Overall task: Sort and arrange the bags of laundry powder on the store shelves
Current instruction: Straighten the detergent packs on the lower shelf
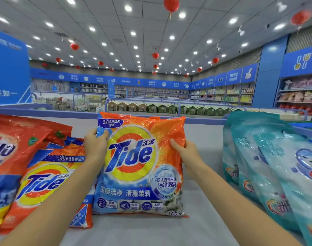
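An orange and blue Tide bag (139, 167) stands upright in the middle of the grey shelf top (204, 139), its bottom edge resting on it. My left hand (95, 143) grips its upper left edge. My right hand (186, 150) grips its right edge. To the left, a second Tide bag (45, 181) leans back, partly behind my left forearm, with a red OMO bag (8, 148) beyond it. On the right lean three teal bags (268, 167) of powder, overlapping one another.
A blue rail (63, 113) runs along the shelf top's far edge. Beyond it are store aisles, a row of small house-shaped boxes (151, 107) and wall shelves with blue signs. Red lanterns hang from the ceiling.
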